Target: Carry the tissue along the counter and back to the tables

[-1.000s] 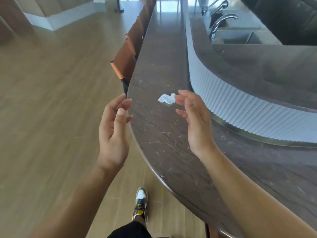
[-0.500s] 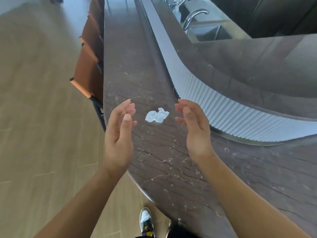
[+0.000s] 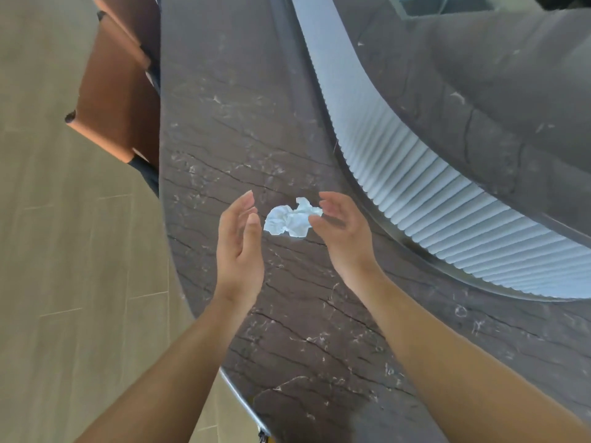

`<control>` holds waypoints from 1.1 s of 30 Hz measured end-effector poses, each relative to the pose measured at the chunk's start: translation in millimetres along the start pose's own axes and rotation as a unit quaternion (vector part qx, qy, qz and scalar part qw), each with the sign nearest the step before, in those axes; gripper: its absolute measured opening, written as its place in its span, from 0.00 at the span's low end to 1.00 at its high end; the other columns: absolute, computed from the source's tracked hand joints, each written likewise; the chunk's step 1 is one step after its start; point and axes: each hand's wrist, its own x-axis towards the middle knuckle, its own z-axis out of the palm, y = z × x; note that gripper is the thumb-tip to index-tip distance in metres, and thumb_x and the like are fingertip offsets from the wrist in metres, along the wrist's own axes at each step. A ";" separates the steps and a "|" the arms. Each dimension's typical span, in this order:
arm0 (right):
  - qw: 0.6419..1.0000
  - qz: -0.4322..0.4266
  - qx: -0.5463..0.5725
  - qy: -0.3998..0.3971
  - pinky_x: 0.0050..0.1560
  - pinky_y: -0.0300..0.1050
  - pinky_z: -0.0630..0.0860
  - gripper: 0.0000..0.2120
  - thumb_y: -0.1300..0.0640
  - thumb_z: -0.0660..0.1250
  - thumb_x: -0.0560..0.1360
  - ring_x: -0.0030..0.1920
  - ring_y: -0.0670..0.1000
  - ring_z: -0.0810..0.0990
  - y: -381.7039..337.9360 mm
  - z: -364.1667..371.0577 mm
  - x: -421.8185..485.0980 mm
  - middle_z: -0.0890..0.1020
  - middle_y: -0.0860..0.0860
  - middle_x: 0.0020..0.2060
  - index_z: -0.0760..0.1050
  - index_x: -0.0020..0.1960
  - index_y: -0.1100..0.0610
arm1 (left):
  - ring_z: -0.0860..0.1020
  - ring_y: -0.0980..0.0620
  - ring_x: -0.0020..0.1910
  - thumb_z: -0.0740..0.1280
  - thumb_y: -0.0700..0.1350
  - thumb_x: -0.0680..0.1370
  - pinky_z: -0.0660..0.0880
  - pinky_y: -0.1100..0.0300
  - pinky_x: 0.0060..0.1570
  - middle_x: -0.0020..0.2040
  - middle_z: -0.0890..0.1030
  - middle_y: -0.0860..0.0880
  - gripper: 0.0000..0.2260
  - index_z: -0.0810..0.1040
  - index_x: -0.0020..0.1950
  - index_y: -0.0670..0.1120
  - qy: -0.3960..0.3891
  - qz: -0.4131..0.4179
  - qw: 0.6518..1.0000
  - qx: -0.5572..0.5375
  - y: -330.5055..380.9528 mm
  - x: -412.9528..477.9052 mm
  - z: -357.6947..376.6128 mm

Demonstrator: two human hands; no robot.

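Dark veined stone counter (image 3: 243, 129), long and curved at the near edge, taking up most of the view; polished, bare around the working spot. To its right, a white ribbed band (image 3: 425, 199) sweeping along the curve and dividing the bar level from a second dark surface (image 3: 479, 91) beyond. At left, pale wood-look floor (image 3: 64, 251), with brown leather stools (image 3: 115, 100) tucked against the counter's far side, apparently pushed in to keep the walkway free.

Both forearms extended over the counter from below. Left hand (image 3: 238, 241) held on edge, palm facing inward, fingers nearly straight and together, thumb alongside; nothing gripped. Right hand (image 3: 343, 231) opposite, palm inward, fingers gently bent, tips just beside or possibly brushing the paper; contact not certain, no hold evident. Facing palms judged to be set as a bracket, closing on the item from both sides.

Crumpled white tissue (image 3: 292, 220) lying on the counter between the two hands, nearer the right fingertips, a small gap from the left; loosely wadded, light, likely to shift under a draught or a careless touch.
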 end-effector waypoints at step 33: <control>0.983 0.070 -0.166 -0.035 0.38 0.37 0.70 0.15 0.66 0.60 0.79 0.44 0.44 0.75 36.3 -3.3 -33.3 0.78 0.51 0.54 0.78 0.51 0.48 | 0.78 0.60 0.68 0.58 0.52 0.83 0.75 0.46 0.72 0.66 0.80 0.55 0.16 0.75 0.70 0.55 -0.057 -0.012 0.998 0.012 2.7 -33.9 7.5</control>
